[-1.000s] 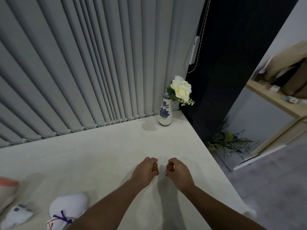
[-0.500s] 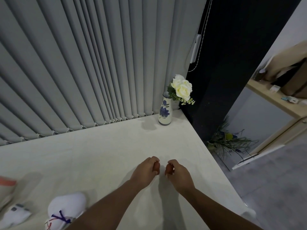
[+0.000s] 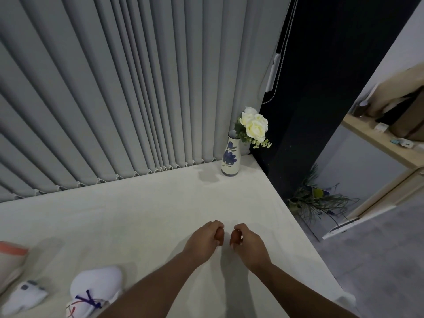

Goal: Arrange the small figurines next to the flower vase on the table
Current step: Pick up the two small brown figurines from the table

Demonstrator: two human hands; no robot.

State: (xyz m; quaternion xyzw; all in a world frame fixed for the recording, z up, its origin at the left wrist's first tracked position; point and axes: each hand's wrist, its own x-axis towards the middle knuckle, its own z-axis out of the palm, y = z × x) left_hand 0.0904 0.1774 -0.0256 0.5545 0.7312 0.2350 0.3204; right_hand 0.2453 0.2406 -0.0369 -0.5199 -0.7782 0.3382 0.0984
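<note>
A white vase [image 3: 230, 159] painted with blue flowers holds white roses [image 3: 254, 125] at the table's far right corner, against the blinds. My left hand [image 3: 203, 243] and my right hand [image 3: 249, 245] rest side by side on the white table [image 3: 142, 216], well in front of the vase. Each hand is curled around a small reddish-brown figurine: one [image 3: 219, 234] shows at the left fingertips, the other [image 3: 235, 237] at the right fingertips. Most of each figurine is hidden by the fingers.
Grey vertical blinds [image 3: 128, 92] close off the far side. The table's right edge [image 3: 296, 228] drops to a grey floor with a dry plant [image 3: 314, 203]. White pouches [image 3: 96, 290] [image 3: 23, 297] and a pink-trimmed cloth item [image 3: 11, 258] lie at the near left.
Both hands stay closed in nearly the same spot; they have drawn very slightly apart. The vase has not moved.
</note>
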